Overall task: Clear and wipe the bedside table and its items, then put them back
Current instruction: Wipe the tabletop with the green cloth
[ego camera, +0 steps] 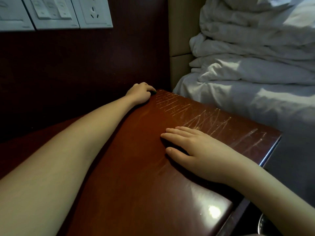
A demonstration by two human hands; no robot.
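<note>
Across the middle of the head view, the bedside table [136,167] is filling the frame from 6 o'clock up to about 1 o'clock, its reddish-brown glossy top lying bare. Pale scratches [204,120] are running along the edge toward 2 o'clock, and a bright spot of light [214,212] is glinting off the near corner at 5 o'clock.

The left hand [140,94] is reaching to the table's far corner at 12 o'clock, with the forearm stretching in from 8 o'clock. Its fingers are curling down over a small dark object [154,92] and holding it against the wood. Only a sliver is showing at the fingertips, so what it is cannot be told.

The right hand [201,150] is lying palm down on the tabletop at 3 o'clock from the centre, with fingers straight, slightly spread, pointing toward 10 o'clock and gripping nothing.

Behind the table, a dark wall panel [85,65] is rising toward 11 o'clock, carrying white rocker switches [51,12] and a white power socket [93,12] side by side. A beige padded headboard [180,31] is standing at 1 o'clock. Just beside it, a crumpled white duvet [247,48] is piling up on the bed [238,103] at 2 o'clock.
</note>
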